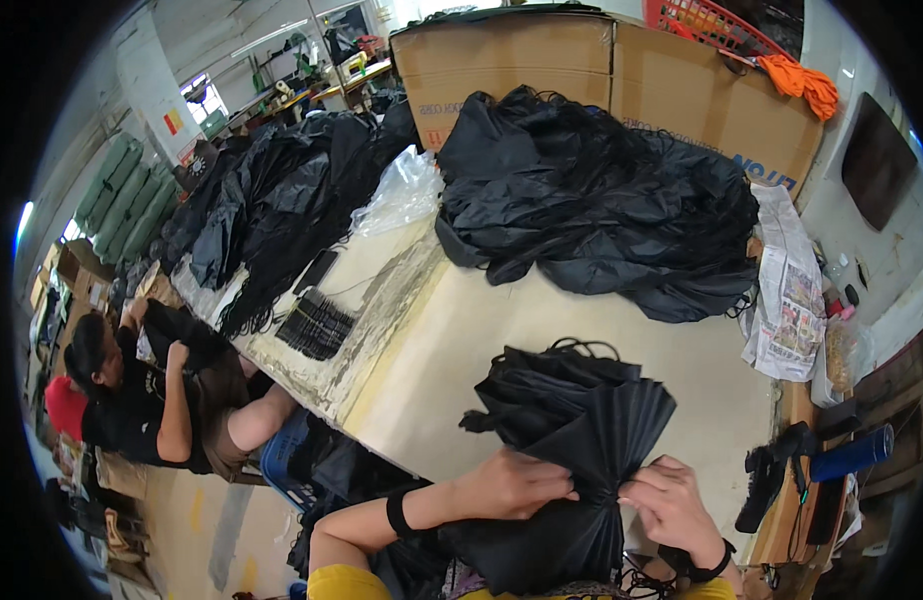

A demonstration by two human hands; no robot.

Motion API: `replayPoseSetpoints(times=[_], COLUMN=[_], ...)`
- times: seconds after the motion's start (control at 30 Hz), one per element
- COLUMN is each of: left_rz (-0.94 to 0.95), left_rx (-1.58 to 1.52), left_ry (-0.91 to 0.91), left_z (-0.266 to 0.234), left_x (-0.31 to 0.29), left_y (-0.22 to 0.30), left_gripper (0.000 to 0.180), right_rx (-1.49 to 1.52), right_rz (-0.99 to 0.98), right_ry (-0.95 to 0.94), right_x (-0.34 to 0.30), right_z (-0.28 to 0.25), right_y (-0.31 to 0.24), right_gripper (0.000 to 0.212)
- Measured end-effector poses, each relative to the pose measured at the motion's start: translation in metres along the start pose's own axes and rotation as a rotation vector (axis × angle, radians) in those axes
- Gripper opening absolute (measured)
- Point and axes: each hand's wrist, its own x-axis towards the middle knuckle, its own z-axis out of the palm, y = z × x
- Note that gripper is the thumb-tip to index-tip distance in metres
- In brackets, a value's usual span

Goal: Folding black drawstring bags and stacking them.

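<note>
A dark, thin black cloth (582, 405) is bunched into fan-like pleats at the near edge of the table, with loops of black cord at its far side. My left hand (512, 484) grips the gathered part from the left, its fingers curled in. From the right, my right hand (672, 505) pinches the same gathers between thumb and fingers. Below the hands the cloth spreads out over my lap. Beyond it on the table lies a large heap of similar black cloth (592, 200) with cords hanging from it.
A cardboard box wall (512, 70) backs the pale table (432, 370). At left lie another black heap (292, 190), clear plastic (402, 190) and a bundle of black strips (317, 325). A person (172, 400) sits handling black cloth. Newspaper (785, 290) and a blue cylinder (852, 453) are at right.
</note>
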Motion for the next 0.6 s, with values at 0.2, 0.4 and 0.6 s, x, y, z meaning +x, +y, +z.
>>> replayPoseSetpoints(times=[0.2,0.4,0.6], left_rz=[-0.213,-0.301,-0.560], left_rx=[-0.263,-0.569,-0.769], left_ry=[-0.081,-0.127,-0.038], left_z=[0.007,0.011,-0.003], left_x=[0.018,0.014,0.007], left_y=[-0.009,-0.018,-0.005], left_gripper=[0.011,0.013,0.017], right_rx=[0.111,-0.042,-0.120], right_rz=[0.168,-0.011,-0.123], right_ry=[-0.058,-0.110,-0.185], right_x=[0.009,0.018,0.033], right_z=[0.013,0.014,-0.007], right_y=[0.013,0.018,0.012], right_gripper=[0.009,0.007,0.010])
